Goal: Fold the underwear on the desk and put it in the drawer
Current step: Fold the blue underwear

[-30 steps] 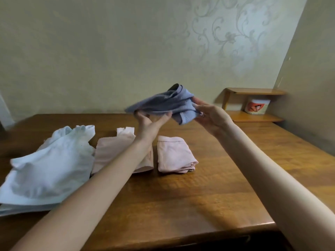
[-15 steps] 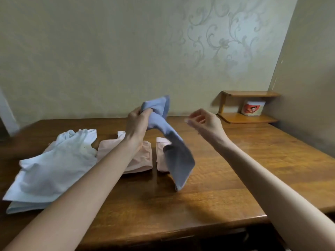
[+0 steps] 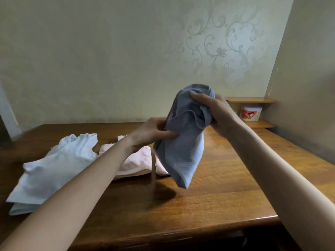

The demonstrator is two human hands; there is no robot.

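Note:
I hold a blue-grey piece of underwear [image 3: 181, 153] in the air above the wooden desk [image 3: 226, 192]. My right hand [image 3: 215, 113] grips its bunched top end. My left hand [image 3: 154, 133] pinches its left edge lower down, and the rest hangs loose toward the desk. Behind it lie a pink garment [image 3: 134, 160] and a pink folded piece [image 3: 161, 169], partly hidden by the blue cloth. A pale blue garment [image 3: 54, 169] lies spread at the left. No drawer shows in view.
A small wooden shelf [image 3: 253, 100] stands at the back right corner with a white tub [image 3: 251, 113] bearing a red picture. Walls close the desk off at the back and right. The desk's front edge [image 3: 181, 230] runs across the lower frame.
My right hand, open and apart half a second ago, has taken the top of the blue underwear. My left hand has slid down to its side edge. The cloth has shifted right.

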